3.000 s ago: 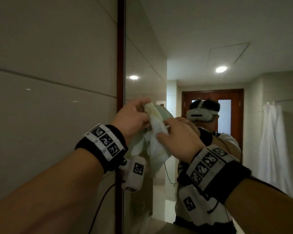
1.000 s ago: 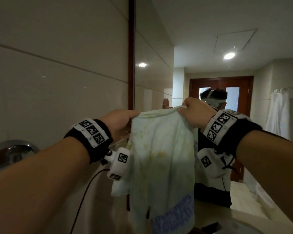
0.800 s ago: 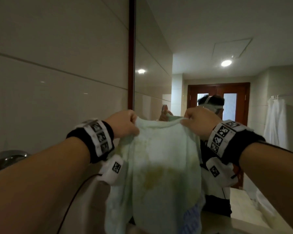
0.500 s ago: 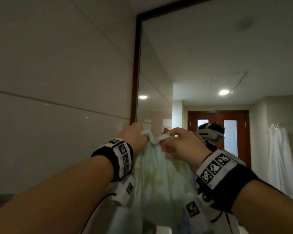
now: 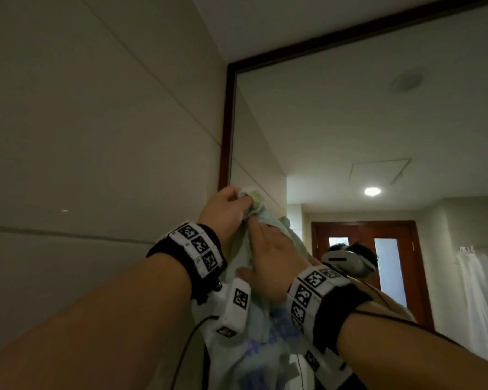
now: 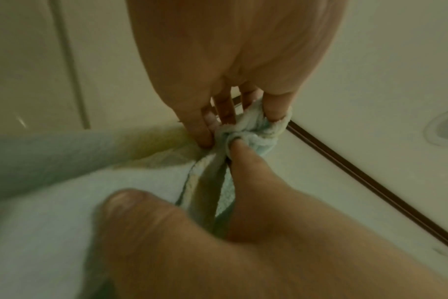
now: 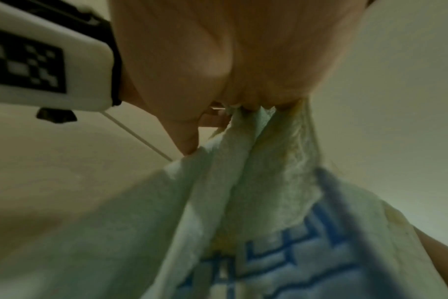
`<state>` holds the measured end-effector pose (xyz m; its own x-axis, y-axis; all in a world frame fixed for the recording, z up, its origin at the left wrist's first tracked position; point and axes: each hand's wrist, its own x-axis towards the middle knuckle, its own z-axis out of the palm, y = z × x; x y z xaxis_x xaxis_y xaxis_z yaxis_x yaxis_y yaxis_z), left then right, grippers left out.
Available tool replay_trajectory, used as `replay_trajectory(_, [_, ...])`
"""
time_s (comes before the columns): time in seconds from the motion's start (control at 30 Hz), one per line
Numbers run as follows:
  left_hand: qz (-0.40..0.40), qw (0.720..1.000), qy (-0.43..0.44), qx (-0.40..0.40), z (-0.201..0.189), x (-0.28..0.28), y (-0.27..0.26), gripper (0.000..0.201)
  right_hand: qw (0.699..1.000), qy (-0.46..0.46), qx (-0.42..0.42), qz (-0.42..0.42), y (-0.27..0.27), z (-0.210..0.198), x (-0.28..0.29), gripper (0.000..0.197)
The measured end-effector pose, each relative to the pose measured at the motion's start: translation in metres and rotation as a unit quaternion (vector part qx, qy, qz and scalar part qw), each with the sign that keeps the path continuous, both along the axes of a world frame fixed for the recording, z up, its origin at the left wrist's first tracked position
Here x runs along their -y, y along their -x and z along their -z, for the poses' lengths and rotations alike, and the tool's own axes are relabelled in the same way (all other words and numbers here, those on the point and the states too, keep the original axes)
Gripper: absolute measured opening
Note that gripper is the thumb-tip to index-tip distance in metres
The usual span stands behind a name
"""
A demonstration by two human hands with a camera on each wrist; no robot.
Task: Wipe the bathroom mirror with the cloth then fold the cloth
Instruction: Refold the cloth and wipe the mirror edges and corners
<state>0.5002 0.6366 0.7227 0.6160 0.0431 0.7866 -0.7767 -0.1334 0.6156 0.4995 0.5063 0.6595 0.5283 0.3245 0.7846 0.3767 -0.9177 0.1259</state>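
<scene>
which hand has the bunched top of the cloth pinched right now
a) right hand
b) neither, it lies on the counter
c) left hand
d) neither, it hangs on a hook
c: the left hand pinches the gathered top of the cloth by the mirror's edge, while the right hand lies with straight fingers on the cloth lower down.

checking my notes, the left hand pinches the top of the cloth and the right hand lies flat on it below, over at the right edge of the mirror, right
Not quite: it is the left edge of the mirror, as the head view shows. The rest holds: the left hand pinches the top of the cloth, and the right hand lies flat on it below.
</scene>
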Motion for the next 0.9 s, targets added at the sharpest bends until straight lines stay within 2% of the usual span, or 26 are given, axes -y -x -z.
replay_trajectory(0.1, [-0.008, 0.999, 0.001, 0.036, -0.027, -0.003, -0.025, 0.02, 0.998, 0.026, 0.043, 0.025, -0.026, -0.037, -0.004, 0.102])
replay_trajectory(0.3, [-0.004, 0.991, 0.0, 0.13, -0.086, -0.003, -0.07, 0.009, 0.99, 0.049, 0.11, 0.078, -0.061, -0.129, -0.008, 0.092])
replay_trajectory(0.5, [-0.01, 0.986, -0.035, 0.163, -0.151, -0.011, -0.107, 0.034, 0.973, 0.091, 0.158, 0.141, -0.087, -0.211, -0.016, 0.076])
replay_trajectory(0.57, [-0.03, 0.982, -0.081, 0.171, -0.165, -0.013, -0.116, 0.043, 0.968, 0.096, 0.163, 0.163, -0.098, -0.223, -0.01, 0.075])
replay_trajectory(0.63, [-0.114, 0.964, -0.173, 0.164, -0.165, -0.01, -0.13, 0.047, 0.968, 0.106, 0.131, 0.188, -0.109, -0.224, 0.0, 0.084])
replay_trajectory(0.7, [-0.181, 0.943, -0.221, 0.17, -0.157, -0.004, -0.15, 0.066, 0.968, 0.109, 0.099, 0.201, -0.117, -0.22, 0.008, 0.085])
replay_trajectory(0.77, [-0.165, 0.949, -0.196, 0.183, -0.149, 0.0, -0.166, 0.083, 0.969, 0.112, 0.112, 0.192, -0.123, -0.216, 0.008, 0.082])
replay_trajectory(0.8, [-0.159, 0.951, -0.179, 0.195, -0.148, 0.0, -0.171, 0.085, 0.968, 0.113, 0.12, 0.192, -0.125, -0.215, 0.007, 0.082])
replay_trajectory(0.9, [-0.163, 0.947, -0.186, 0.204, -0.146, -0.001, -0.165, 0.076, 0.968, 0.105, 0.129, 0.187, -0.124, -0.215, 0.002, 0.079])
